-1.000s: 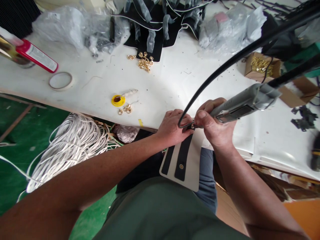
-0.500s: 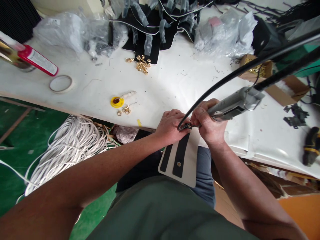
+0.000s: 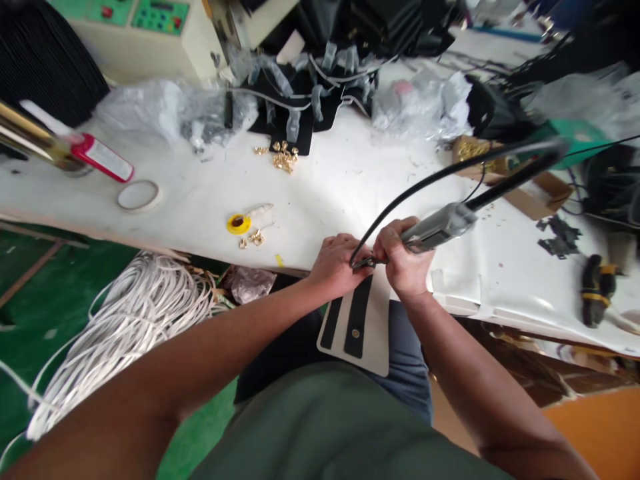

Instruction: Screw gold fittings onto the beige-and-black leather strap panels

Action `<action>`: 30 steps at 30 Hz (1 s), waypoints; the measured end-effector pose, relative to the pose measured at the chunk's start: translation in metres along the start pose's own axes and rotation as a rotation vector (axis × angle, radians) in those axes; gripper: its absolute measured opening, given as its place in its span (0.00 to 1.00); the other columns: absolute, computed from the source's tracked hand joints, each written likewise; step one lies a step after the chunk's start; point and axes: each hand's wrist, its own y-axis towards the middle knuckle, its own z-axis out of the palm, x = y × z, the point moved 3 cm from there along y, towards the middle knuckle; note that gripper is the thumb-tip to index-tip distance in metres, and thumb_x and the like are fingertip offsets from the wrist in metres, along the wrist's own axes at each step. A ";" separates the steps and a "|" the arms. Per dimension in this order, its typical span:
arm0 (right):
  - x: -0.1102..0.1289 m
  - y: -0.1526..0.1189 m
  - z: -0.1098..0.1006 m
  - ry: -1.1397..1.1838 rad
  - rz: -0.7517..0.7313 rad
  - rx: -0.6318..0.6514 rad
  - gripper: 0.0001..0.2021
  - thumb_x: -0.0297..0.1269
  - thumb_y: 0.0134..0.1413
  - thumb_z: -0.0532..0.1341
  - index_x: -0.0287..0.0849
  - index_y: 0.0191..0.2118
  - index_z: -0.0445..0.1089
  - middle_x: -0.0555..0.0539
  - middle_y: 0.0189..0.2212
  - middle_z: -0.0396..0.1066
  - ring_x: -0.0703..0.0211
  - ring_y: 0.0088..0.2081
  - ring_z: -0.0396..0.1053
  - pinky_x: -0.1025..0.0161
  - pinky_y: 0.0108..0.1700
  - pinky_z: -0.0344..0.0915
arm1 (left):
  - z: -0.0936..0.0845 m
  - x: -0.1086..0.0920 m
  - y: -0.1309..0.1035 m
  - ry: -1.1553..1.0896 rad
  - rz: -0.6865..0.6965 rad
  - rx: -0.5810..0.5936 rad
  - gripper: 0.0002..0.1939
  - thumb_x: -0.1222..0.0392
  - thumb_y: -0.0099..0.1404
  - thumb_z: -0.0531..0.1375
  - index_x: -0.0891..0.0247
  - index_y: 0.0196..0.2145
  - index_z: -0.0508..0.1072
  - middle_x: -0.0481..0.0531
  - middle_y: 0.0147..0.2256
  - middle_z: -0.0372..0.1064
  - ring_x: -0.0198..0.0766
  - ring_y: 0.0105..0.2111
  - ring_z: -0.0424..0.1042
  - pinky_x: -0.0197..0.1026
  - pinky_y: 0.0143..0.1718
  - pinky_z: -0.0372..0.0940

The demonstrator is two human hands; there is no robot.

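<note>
My right hand [image 3: 406, 261] is wrapped round a grey handheld power tool [image 3: 440, 227] with a black cable, its tip pointing left toward my other hand. Bent over the top of a light panel with black straps [image 3: 377, 333], my left hand [image 3: 337, 267] presses near the tool's tip; a small dark metal piece [image 3: 364, 262] shows at its fingertips. What exactly the left fingers grip is hidden. The panel hangs off the table edge over my lap, with a round rivet [image 3: 355, 333] on one strap.
On the white table [image 3: 330, 193] lie a yellow ring container [image 3: 239, 223], gold hardware [image 3: 285, 159], a tape roll [image 3: 139, 195] and a red-labelled bottle [image 3: 105, 157]. Plastic bags [image 3: 420, 110] sit behind; cardboard boxes [image 3: 535, 193] and black-yellow pliers [image 3: 597, 291] are right. White cord [image 3: 130, 333] lies on the floor.
The camera view has tilted up, showing more of the table's back and a control box. The hands and tool stay together at the panel; the tool's body sits slightly lower and further left in view.
</note>
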 end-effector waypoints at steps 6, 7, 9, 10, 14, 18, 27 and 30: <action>0.015 0.005 0.008 0.096 0.076 0.076 0.25 0.58 0.47 0.74 0.45 0.27 0.63 0.53 0.22 0.61 0.63 0.26 0.57 0.63 0.27 0.58 | -0.005 0.004 0.002 0.020 0.040 -0.077 0.16 0.62 0.61 0.68 0.53 0.47 0.77 0.52 0.44 0.79 0.53 0.49 0.75 0.58 0.50 0.70; 0.017 0.007 0.009 0.126 0.062 0.089 0.26 0.59 0.46 0.74 0.45 0.26 0.62 0.54 0.23 0.60 0.63 0.26 0.56 0.63 0.28 0.57 | -0.005 0.005 0.003 0.006 0.056 -0.091 0.16 0.62 0.61 0.68 0.52 0.47 0.77 0.52 0.45 0.79 0.54 0.49 0.75 0.59 0.49 0.70; 0.023 0.010 0.011 0.180 0.023 0.111 0.29 0.61 0.45 0.73 0.45 0.26 0.59 0.54 0.23 0.58 0.64 0.26 0.54 0.64 0.28 0.56 | -0.007 0.005 0.005 0.011 0.100 -0.098 0.15 0.62 0.60 0.69 0.51 0.45 0.78 0.51 0.46 0.80 0.55 0.49 0.76 0.60 0.48 0.71; 0.027 0.012 0.011 0.192 0.001 0.118 0.30 0.62 0.45 0.73 0.45 0.25 0.57 0.54 0.23 0.57 0.64 0.26 0.53 0.64 0.28 0.55 | -0.008 0.004 0.004 0.014 0.109 -0.095 0.15 0.61 0.60 0.69 0.51 0.45 0.78 0.51 0.46 0.80 0.55 0.49 0.76 0.61 0.49 0.71; 0.045 0.039 -0.001 0.046 -0.026 0.114 0.27 0.62 0.48 0.72 0.44 0.30 0.64 0.54 0.25 0.63 0.63 0.28 0.58 0.64 0.31 0.58 | -0.011 -0.001 0.002 0.009 0.039 -0.056 0.13 0.60 0.60 0.70 0.52 0.44 0.79 0.50 0.46 0.81 0.54 0.52 0.75 0.61 0.55 0.67; 0.037 0.098 -0.051 -0.558 0.239 0.054 0.25 0.61 0.52 0.69 0.43 0.42 0.72 0.49 0.28 0.73 0.57 0.30 0.69 0.63 0.33 0.63 | -0.013 -0.004 0.002 0.008 -0.023 -0.029 0.10 0.60 0.60 0.70 0.53 0.42 0.81 0.50 0.46 0.81 0.53 0.53 0.74 0.59 0.56 0.65; -0.047 0.071 -0.151 -0.992 0.461 0.011 0.19 0.47 0.61 0.60 0.39 0.49 0.76 0.31 0.47 0.75 0.40 0.44 0.75 0.50 0.43 0.67 | -0.011 -0.004 0.001 0.033 -0.027 -0.007 0.11 0.59 0.62 0.71 0.53 0.43 0.81 0.50 0.49 0.80 0.51 0.55 0.72 0.57 0.57 0.63; -0.053 0.042 -0.146 -1.068 0.442 0.022 0.23 0.47 0.61 0.61 0.41 0.58 0.74 0.31 0.55 0.72 0.34 0.55 0.71 0.45 0.52 0.66 | -0.009 -0.004 0.001 0.045 -0.013 -0.004 0.11 0.58 0.63 0.71 0.54 0.44 0.80 0.51 0.49 0.80 0.50 0.55 0.72 0.56 0.57 0.63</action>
